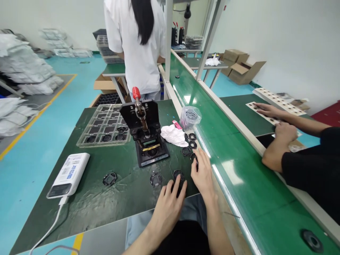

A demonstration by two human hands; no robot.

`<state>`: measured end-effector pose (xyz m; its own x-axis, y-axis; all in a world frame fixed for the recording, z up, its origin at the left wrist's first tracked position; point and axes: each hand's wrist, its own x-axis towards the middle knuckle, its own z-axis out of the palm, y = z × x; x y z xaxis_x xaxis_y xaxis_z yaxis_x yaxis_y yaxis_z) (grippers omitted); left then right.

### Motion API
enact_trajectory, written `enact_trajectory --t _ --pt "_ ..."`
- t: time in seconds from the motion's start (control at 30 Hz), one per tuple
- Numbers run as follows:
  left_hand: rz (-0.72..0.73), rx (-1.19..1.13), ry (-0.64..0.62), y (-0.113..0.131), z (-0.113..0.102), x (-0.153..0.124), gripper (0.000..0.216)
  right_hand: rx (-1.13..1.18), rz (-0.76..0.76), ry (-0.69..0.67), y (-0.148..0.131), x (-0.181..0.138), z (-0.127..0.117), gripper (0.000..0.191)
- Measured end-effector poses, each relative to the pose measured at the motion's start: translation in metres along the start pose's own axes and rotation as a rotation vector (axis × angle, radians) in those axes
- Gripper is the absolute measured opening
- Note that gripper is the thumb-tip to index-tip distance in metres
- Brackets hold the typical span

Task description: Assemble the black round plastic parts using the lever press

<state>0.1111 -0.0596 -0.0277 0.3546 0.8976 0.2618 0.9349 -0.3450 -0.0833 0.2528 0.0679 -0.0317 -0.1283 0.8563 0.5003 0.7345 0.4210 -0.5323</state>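
My left hand [171,200] rests at the table's near edge, fingers spread, with a fingertip on a round black ring-shaped part [177,173]. My right hand [203,171] is curled at the table's right side, its thumb and fingertips around another black ring part [193,156], mostly covered by the fingers. Just beyond it lie several similar rings [186,151]. Left of my left hand, a ring part [156,179] and a further one [109,179] lie flat. A black toggle press [152,152] with a red-tipped lever stands behind them.
A clear compartment tray [103,124] holds black parts. A white power bank [69,175] with a cable lies left. White cloth [174,135] and a plastic bag [190,117] sit near the green conveyor [231,173]. A person [143,46] stands ahead; another's hands [285,131] work at right.
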Motion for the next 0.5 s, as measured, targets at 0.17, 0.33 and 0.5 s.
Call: enact_trajectory --t 0.17,0.33,0.5 --pt "0.056 0.045 0.037 -0.008 -0.008 -0.006 0.047 -0.03 0.008 0.085 -0.003 0.029 0.008 0.043" --pt "0.091 0.063 0.058 -0.014 -0.005 -0.012 0.045 -0.156 -0.049 -0.167 -0.005 0.033 0.023 0.044" --pt "0.162 0.055 0.037 -0.023 -0.003 -0.013 0.049 -0.159 -0.008 -0.227 -0.007 0.0 0.002 0.05"
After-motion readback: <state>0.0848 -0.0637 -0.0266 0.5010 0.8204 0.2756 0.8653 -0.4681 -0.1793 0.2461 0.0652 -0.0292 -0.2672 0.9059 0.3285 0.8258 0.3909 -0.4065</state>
